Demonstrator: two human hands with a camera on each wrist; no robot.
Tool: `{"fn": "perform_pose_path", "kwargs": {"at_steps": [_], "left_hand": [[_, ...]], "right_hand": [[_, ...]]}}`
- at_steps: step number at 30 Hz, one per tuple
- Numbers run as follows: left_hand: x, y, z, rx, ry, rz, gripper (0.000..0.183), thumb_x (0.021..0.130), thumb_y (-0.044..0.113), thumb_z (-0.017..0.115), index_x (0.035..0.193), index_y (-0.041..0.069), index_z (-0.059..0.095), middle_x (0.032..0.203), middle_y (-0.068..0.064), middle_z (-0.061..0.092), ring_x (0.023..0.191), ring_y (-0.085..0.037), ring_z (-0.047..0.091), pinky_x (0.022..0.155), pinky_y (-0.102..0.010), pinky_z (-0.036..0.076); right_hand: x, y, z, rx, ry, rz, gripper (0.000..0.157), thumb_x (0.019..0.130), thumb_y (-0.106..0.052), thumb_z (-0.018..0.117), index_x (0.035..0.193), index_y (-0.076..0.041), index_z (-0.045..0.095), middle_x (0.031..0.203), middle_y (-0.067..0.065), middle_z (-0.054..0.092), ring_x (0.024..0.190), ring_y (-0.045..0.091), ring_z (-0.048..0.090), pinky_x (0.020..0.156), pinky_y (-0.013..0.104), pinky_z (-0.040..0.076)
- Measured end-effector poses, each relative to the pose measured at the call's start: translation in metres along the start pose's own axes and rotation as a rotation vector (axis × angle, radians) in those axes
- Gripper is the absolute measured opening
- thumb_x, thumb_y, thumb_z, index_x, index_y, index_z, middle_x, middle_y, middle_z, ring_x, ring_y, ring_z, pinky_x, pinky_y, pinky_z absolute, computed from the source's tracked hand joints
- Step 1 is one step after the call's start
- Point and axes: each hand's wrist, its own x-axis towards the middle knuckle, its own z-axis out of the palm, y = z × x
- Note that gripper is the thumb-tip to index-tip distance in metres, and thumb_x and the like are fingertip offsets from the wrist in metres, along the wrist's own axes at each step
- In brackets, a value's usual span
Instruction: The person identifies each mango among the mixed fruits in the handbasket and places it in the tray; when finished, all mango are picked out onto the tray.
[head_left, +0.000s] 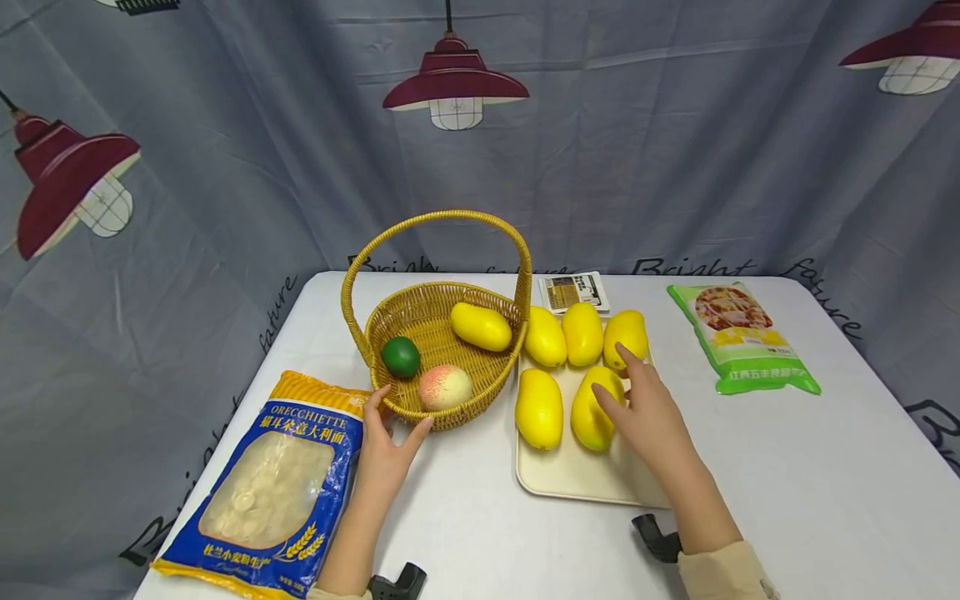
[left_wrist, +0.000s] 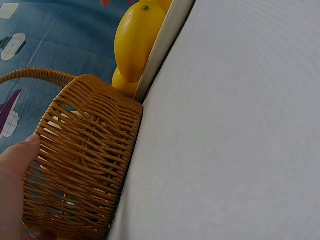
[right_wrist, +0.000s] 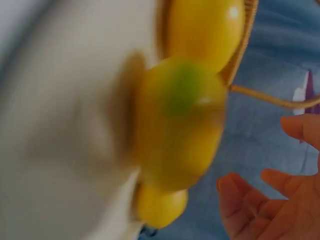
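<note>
From the head view I see my left hand (head_left: 386, 450) spread open against the basket's (head_left: 450, 412) near rim, by the table's (head_left: 825, 467) near-left corner; the left wrist view shows only its weave. My right hand (head_left: 645, 408) lies open-fingered on a mango (head_left: 592, 408) on the tray (head_left: 570, 479); its wrist view, blurred, shows the mango's green patch.

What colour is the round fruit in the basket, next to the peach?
Green: the lime shows best in the head view.
</note>
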Motion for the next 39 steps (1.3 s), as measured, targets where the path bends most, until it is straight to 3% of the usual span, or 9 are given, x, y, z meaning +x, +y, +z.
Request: {"fn": "perform_pose_path", "kwargs": {"at_steps": [4,16,21,25,32,39], "left_hand": [[0.000,0.001,0.000,-0.001,0.002,-0.002,0.079,0.086,0.025,0.075,0.145,0.012,0.024,0.147,-0.026,0.029,0.132,-0.040,0.036,0.109,-0.054,0.029],[-0.001,0.001,-0.001,-0.021,0.000,0.002,0.078,0.086,0.023,0.074,0.145,0.012,0.024,0.146,-0.026,0.031,0.131,-0.041,0.037,0.109,-0.055,0.029],[-0.001,0.000,0.000,-0.022,-0.004,-0.001,0.078,0.087,0.024,0.074,0.145,0.013,0.024,0.146,-0.025,0.031,0.132,-0.040,0.037,0.109,-0.056,0.029],[-0.001,0.001,0.000,-0.019,-0.003,-0.001,0.078,0.087,0.025,0.074,0.145,0.013,0.024,0.146,-0.025,0.032,0.131,-0.040,0.037,0.108,-0.056,0.030],[-0.002,0.002,0.000,-0.016,-0.006,0.008,0.078,0.087,0.025,0.074,0.146,0.013,0.023,0.146,-0.025,0.031,0.131,-0.041,0.037,0.108,-0.056,0.030],[-0.001,-0.002,0.001,-0.032,0.007,0.028,0.076,0.087,0.020,0.074,0.144,0.012,0.025,0.145,-0.026,0.031,0.130,-0.041,0.037,0.108,-0.055,0.030]], "right_hand": [[0.011,-0.023,0.000,0.037,-0.046,-0.034,0.071,0.095,-0.036,0.059,0.152,-0.010,0.025,0.135,0.022,0.045,0.112,0.039,0.051,0.092,0.054,0.046],[0.061,-0.090,0.025,0.127,-0.184,-0.227,0.056,0.093,-0.027,0.065,0.143,-0.014,0.044,0.133,0.013,0.052,0.110,0.031,0.057,0.088,0.042,0.051],[0.086,-0.108,0.039,0.015,-0.180,-0.266,0.057,0.091,-0.029,0.066,0.142,-0.013,0.046,0.135,0.013,0.051,0.114,0.029,0.054,0.094,0.043,0.047],[0.101,-0.114,0.048,-0.072,-0.190,-0.241,0.060,0.091,-0.033,0.066,0.144,-0.014,0.044,0.140,0.012,0.046,0.120,0.031,0.051,0.100,0.048,0.043],[0.117,-0.112,0.063,-0.240,-0.204,-0.207,0.062,0.091,-0.032,0.067,0.145,-0.015,0.041,0.138,0.015,0.045,0.105,0.032,0.058,0.087,0.046,0.050],[0.128,-0.115,0.076,-0.393,-0.209,-0.192,0.062,0.092,-0.031,0.065,0.146,-0.014,0.040,0.138,0.016,0.044,0.108,0.033,0.057,0.078,0.045,0.054]]}}
